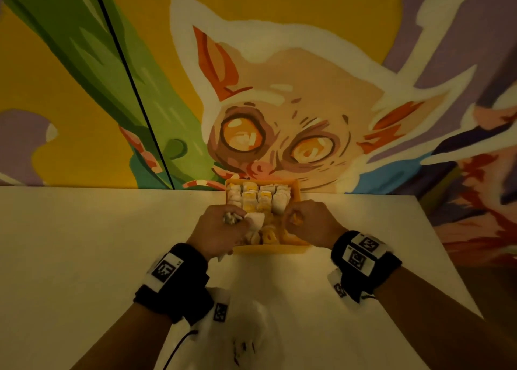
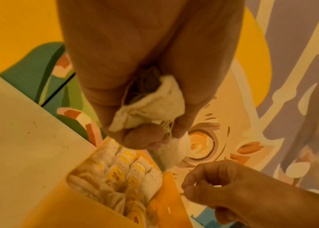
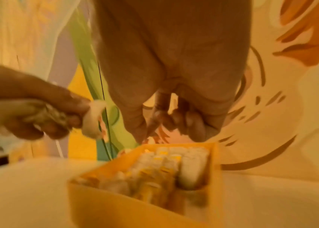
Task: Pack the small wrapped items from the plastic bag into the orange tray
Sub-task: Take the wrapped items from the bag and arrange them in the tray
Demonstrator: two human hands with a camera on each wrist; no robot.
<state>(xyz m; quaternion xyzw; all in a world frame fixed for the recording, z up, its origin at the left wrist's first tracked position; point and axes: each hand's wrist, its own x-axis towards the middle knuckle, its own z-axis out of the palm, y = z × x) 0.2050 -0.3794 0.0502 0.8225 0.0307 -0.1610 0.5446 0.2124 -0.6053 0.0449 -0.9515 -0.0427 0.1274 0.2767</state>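
Wrapped items (image 2: 150, 106) sit bunched in the left hand (image 1: 221, 229), fingers curled round them, above the orange tray (image 1: 268, 248) of packed rows on the bench (image 1: 84, 243); right hand (image 1: 307, 224) fingers pinch something small I cannot make out.

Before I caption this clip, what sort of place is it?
Hard to pin down: probably a casual indoor spot, perhaps a café or playroom. A painted cartoon mural fills the wall behind a plain white table, where an orange tray holds wrapped items.
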